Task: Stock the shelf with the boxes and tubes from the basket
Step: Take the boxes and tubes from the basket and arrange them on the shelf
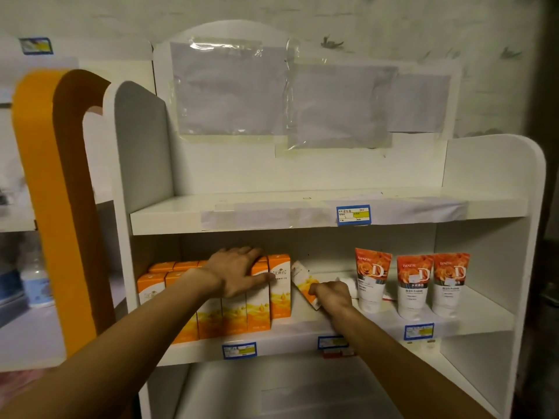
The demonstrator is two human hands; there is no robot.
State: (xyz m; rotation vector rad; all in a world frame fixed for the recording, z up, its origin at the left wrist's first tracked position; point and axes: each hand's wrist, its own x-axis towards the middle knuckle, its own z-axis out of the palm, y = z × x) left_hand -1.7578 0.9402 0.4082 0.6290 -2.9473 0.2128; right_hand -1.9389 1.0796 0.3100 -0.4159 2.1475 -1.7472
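— Three tubes (416, 284) stand upright on the right end of the middle shelf (302, 334), caps down, in a row, the two on the right touching. How does the left end look?

— Orange boxes (257, 300) fill it, two rows deep as far as I can see: a front row along the shelf edge, more tops showing behind. My left arm hides part of the front row, so no count.

— Hands?

— My left hand (239, 272) lies flat on the box tops, fingers straight, thumb down the front face, steadying the block. It grips nothing. My right hand (331, 293) has its fingers curled round one more box (304, 282), held tilted, top leaning left toward the last standing box, just beside it and not yet upright.

— So that box is mid-placement?

— My judgement, yes: it goes into the gap between the boxes and the tubes, next to the end of the row.

— What is left?

— Cannot tell. The basket is out of view, so nothing shows how much stock remains. Bare board lies between boxes and tubes; something small and white sits just left of the tubes, too unclear to name. The top shelf (169, 216) carries only a price label (353, 215) and taped paper
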